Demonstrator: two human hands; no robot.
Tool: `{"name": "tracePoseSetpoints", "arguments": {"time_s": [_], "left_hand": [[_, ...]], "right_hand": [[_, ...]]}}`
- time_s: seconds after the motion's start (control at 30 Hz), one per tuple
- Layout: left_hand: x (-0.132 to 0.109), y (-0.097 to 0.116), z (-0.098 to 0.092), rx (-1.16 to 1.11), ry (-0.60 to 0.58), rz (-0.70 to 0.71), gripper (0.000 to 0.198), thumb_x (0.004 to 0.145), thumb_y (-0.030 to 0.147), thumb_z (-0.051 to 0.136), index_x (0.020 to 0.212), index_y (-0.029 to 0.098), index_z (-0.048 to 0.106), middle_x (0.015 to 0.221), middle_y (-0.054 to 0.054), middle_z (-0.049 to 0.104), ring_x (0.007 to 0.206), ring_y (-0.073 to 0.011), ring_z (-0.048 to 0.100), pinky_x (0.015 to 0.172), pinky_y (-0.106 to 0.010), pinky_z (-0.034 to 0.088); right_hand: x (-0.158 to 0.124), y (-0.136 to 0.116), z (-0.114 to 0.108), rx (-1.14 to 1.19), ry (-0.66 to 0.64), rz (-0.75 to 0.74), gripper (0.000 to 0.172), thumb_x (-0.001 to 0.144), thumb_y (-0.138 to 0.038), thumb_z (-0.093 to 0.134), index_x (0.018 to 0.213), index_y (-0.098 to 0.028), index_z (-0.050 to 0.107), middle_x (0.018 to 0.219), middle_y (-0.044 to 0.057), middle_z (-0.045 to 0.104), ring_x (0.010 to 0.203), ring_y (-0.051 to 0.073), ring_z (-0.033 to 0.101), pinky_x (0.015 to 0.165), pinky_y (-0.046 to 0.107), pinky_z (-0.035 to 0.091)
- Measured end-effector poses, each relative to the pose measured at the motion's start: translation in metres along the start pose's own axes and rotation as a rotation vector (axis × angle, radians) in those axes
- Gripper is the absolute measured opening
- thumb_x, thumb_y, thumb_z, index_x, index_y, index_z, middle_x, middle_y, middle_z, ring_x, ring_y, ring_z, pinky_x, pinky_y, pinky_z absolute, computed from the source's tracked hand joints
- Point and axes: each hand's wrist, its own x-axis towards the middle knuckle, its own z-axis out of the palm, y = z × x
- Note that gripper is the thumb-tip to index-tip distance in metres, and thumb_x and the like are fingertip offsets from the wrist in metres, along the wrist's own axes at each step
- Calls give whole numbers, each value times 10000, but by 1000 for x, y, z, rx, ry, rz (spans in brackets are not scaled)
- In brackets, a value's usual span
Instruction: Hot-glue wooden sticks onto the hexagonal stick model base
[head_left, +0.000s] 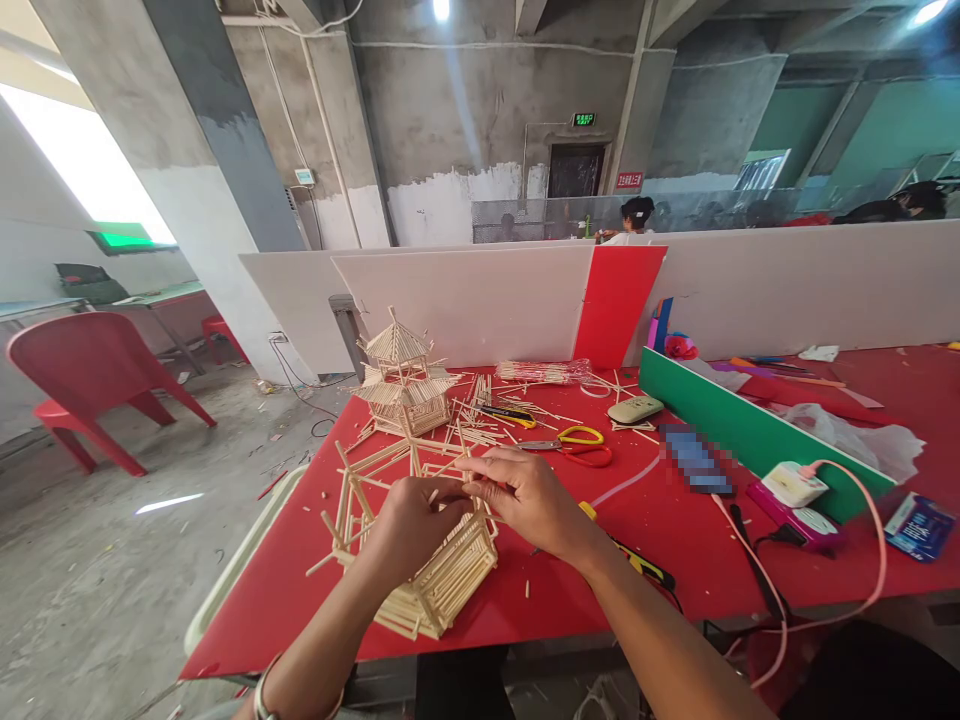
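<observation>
A half-built model pavilion (pixel 454 572) of thin wooden sticks stands on the red table in front of me, an open frame above slatted sides. My left hand (pixel 420 522) is closed over its upper frame, the fingertips pinched together and partly hidden. My right hand (pixel 525 495) meets it at the same spot, thumb and fingers pinched at the frame's top. Whatever small piece lies between the fingers is too covered to name. Behind it stands a second stick pavilion (pixel 405 385) with a tiered, pointed roof.
Loose sticks, a black-yellow cutter (pixel 510 415), scissors (pixel 577 447) and an oval case (pixel 634 409) lie beyond my hands. To the right are a phone (pixel 694 458), a power strip (pixel 799 522) with a cable, and a green divider (pixel 750 420). A yellow-black tool (pixel 645 566) lies by my right forearm.
</observation>
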Motion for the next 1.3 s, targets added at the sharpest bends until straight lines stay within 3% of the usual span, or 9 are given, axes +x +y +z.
{"name": "tracePoseSetpoints", "arguments": {"time_s": [0.53,0.8,0.97,1.07,1.3], "left_hand": [[0,0,-1,5,-20,-14,230,789,282,579,866,185,772,686,4,669,600,-136,484,568,-243,351],[-2,6,-2,34,-14,-2,210,799,275,564,744,173,738,556,39,511,531,-104,349,534,-245,289],[-2,8,-2,-34,-24,-15,204,796,245,577,818,186,771,713,0,699,631,-139,510,599,-249,376],[-2,7,-2,-48,-15,-31,212,786,244,597,865,192,787,761,-13,738,680,-159,563,619,-252,401],[-3,12,-3,8,-18,-41,204,785,251,601,840,203,791,687,10,703,610,-130,507,572,-239,368]], "right_hand": [[-1,0,0,-19,-3,4,307,942,-357,595,1239,-320,662,1012,25,728,924,154,660,829,292,515],[-2,-2,0,-10,-14,36,308,921,-365,627,1223,-323,670,1017,20,723,928,154,651,843,294,503],[-5,-3,-2,-14,-15,56,401,882,-364,676,1278,-326,623,1010,8,705,848,139,628,808,290,507],[-13,-3,-1,-3,17,86,441,883,-310,670,1315,-306,579,1010,3,697,832,129,620,816,285,507],[-32,3,10,7,109,238,124,894,-343,659,970,-246,663,907,3,703,840,152,630,789,285,478]]}}
